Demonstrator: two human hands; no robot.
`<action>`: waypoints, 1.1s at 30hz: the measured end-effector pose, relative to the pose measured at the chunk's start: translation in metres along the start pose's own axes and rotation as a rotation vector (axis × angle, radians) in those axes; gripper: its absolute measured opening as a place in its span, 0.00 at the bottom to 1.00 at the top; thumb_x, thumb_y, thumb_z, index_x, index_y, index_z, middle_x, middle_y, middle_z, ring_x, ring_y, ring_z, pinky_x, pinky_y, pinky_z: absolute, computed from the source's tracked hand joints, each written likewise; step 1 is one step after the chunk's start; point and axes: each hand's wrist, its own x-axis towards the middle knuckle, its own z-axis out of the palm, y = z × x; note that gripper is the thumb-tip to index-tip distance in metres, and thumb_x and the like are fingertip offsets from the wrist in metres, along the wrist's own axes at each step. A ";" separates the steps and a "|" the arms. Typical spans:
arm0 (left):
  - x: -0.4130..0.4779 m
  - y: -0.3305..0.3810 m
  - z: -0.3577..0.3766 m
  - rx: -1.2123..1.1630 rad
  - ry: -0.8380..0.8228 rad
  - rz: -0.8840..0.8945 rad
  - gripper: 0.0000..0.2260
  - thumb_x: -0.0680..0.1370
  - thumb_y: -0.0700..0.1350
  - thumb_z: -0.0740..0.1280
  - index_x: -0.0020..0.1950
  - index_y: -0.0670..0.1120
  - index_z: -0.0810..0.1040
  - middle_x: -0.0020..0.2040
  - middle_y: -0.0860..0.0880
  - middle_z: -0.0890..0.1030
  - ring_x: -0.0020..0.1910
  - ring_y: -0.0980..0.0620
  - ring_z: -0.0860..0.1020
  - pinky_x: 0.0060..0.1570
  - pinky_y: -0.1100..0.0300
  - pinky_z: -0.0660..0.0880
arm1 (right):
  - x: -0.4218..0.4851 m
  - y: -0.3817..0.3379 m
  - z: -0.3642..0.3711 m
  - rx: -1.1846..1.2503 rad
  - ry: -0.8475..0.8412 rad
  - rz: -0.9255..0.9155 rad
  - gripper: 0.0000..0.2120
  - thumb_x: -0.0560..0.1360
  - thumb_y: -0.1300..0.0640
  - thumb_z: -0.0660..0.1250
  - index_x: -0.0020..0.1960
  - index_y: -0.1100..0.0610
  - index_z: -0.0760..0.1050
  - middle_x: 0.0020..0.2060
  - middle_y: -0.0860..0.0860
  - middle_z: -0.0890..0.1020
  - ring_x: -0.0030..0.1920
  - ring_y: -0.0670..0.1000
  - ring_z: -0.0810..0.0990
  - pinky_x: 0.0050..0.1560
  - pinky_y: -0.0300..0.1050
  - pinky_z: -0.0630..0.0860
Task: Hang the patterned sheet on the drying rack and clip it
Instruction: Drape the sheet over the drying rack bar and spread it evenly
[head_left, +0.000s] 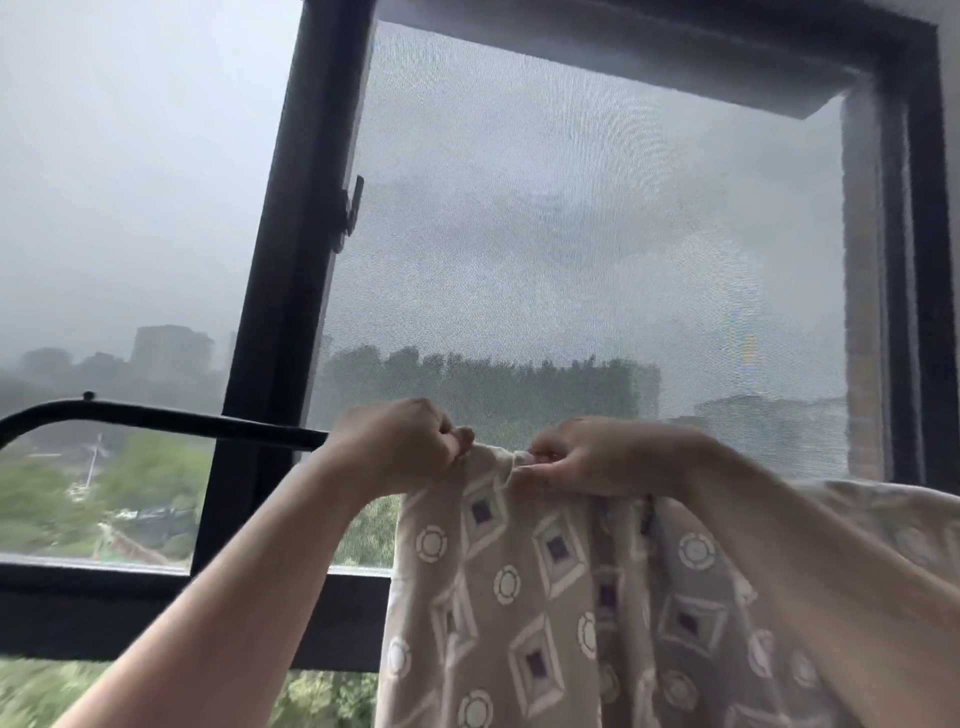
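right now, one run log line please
left hand: grips patterned sheet top edge | right hand: pinches it | rack bar: partly bare

Both bare arms reach up and forward. The left hand (400, 447) is balled at the top edge of the sheet (519, 597), by its left end, with its fingers (457, 436) curled round the cloth. The right hand (597, 457) is a little further right along the same top edge, knuckles up, pinching the cloth. The hands are near each other but do not touch.
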 end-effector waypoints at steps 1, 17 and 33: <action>-0.003 -0.002 0.005 -0.022 0.070 0.011 0.18 0.79 0.61 0.61 0.32 0.55 0.76 0.31 0.57 0.79 0.35 0.55 0.78 0.32 0.62 0.67 | 0.003 -0.003 0.009 -0.081 0.069 0.009 0.21 0.76 0.36 0.62 0.41 0.53 0.76 0.37 0.47 0.81 0.39 0.47 0.78 0.40 0.46 0.73; -0.084 -0.043 0.120 -1.130 0.364 -0.216 0.19 0.77 0.52 0.68 0.35 0.38 0.77 0.28 0.46 0.75 0.28 0.51 0.71 0.28 0.57 0.67 | 0.029 0.017 0.028 0.059 0.151 0.081 0.23 0.76 0.33 0.60 0.38 0.51 0.79 0.35 0.47 0.84 0.38 0.48 0.83 0.41 0.46 0.78; 0.091 -0.044 0.011 -0.113 0.081 -0.071 0.13 0.77 0.46 0.63 0.35 0.47 0.79 0.42 0.44 0.83 0.44 0.44 0.80 0.39 0.56 0.72 | 0.011 0.008 0.008 0.417 0.074 0.090 0.21 0.81 0.42 0.57 0.48 0.55 0.81 0.44 0.53 0.85 0.44 0.51 0.84 0.49 0.48 0.78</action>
